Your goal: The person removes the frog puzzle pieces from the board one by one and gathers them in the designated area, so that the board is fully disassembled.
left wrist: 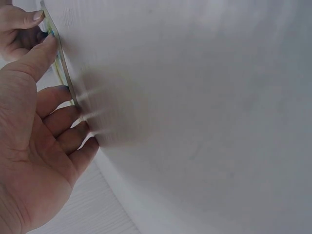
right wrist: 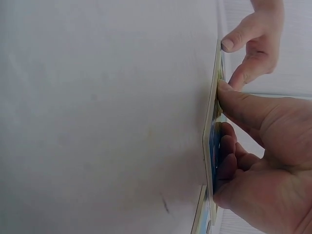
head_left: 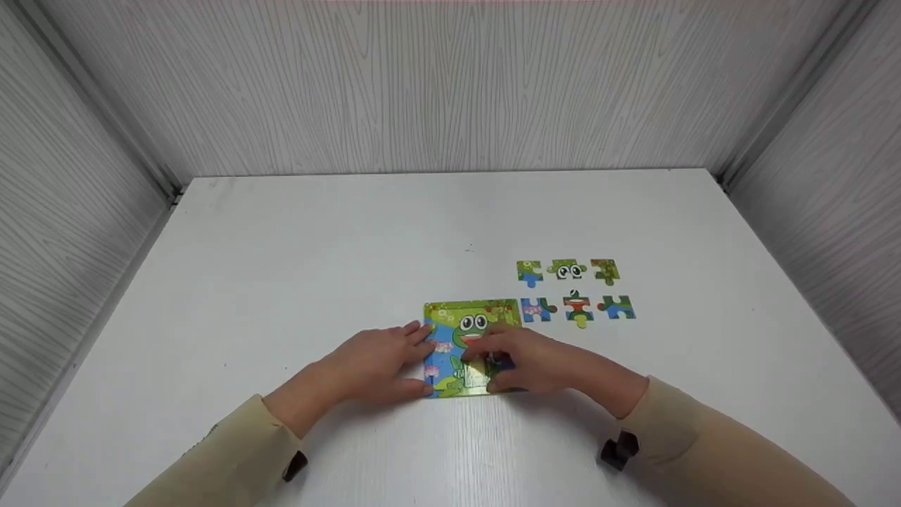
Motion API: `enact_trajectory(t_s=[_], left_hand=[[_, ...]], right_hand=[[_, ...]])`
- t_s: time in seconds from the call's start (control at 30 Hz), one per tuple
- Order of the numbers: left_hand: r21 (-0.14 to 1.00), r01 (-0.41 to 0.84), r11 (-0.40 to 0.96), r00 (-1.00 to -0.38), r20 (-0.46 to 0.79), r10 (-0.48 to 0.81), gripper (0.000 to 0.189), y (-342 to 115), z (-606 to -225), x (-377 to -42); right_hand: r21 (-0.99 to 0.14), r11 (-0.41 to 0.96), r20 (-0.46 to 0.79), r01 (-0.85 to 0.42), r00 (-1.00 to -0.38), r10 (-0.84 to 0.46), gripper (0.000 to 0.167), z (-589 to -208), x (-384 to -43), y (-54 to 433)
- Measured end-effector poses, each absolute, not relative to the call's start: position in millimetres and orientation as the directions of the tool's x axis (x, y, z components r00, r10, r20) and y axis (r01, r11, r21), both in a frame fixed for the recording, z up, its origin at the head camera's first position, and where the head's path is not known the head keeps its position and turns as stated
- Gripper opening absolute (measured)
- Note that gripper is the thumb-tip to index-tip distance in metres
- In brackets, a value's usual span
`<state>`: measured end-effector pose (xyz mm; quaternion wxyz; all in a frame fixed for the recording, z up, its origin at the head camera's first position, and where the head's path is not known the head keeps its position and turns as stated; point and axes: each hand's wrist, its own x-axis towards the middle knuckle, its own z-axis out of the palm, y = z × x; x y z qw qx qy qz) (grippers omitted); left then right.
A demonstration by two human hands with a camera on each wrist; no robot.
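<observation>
A frog-picture puzzle board [head_left: 429, 358] lies flat on the white table. Along its left edge rests my left hand [head_left: 374, 362], its extended fingers touching the side and the thumb at the near corner. My right hand [head_left: 538, 358] covers the board's right part, its fingers bent down onto the picture and its thumb near the front edge. Between that thumb and the index finger a pale shiny patch [head_left: 476, 374] shows. In the right wrist view, the right thumb [right wrist: 239, 100] touches the board [right wrist: 209, 136]; whether a piece is pinched under the fingers is hidden.
Several loose puzzle pieces lie in two rows right of and behind the board. Among them are a piece with frog eyes [head_left: 567, 270] and one with a red mouth [head_left: 578, 308]. Pale wood-grain panels [head_left: 450, 91] enclose the table [head_left: 317, 246] at the back and sides.
</observation>
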<state>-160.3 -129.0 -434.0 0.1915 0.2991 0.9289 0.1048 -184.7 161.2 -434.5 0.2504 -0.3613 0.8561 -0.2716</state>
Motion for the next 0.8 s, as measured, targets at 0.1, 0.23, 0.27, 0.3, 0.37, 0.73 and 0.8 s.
enact_trajectory(t_s=[0.1,0.23,0.27,0.3,0.37,0.73,0.8], left_hand=[[0.312,0.517,0.797,-0.746,-0.292,0.598,0.072,-129.3,-433.7,-160.2],[0.316,0.515,0.797,-0.747,-0.291,0.598,0.072,-129.3,-434.2,-160.3],[0.316,0.514,0.797,-0.747,-0.291,0.598,0.072,-129.4,-434.3,-160.4],[0.316,0.514,0.798,-0.747,-0.292,0.597,0.072,-129.4,-434.1,-160.4],[0.314,0.511,0.801,-0.748,-0.297,0.593,0.073,-129.2,-434.1,-160.3],[0.329,0.539,0.775,-0.74,-0.253,0.623,0.071,-129.8,-434.2,-159.1],[0.328,0.538,0.777,-0.742,-0.252,0.621,0.071,-130.0,-434.7,-159.0]], right_hand=[[-0.649,0.592,-0.236,-0.478,-0.613,-0.754,0.051,-433.3,-185.0,159.9],[-0.649,0.598,-0.244,-0.471,-0.615,-0.75,0.049,-431.9,-184.5,158.2],[-0.649,0.598,-0.245,-0.47,-0.615,-0.749,0.048,-431.7,-184.4,157.8],[-0.649,0.602,-0.249,-0.466,-0.617,-0.746,0.048,-431.1,-184.2,157.2],[-0.649,0.603,-0.25,-0.465,-0.618,-0.745,0.046,-431.0,-184.0,156.6],[-0.665,0.58,-0.23,-0.469,-0.611,-0.757,0.04,-436.6,-185.9,156.9],[-0.672,0.573,-0.224,-0.469,-0.609,-0.761,0.04,-437.1,-186.0,157.0]])
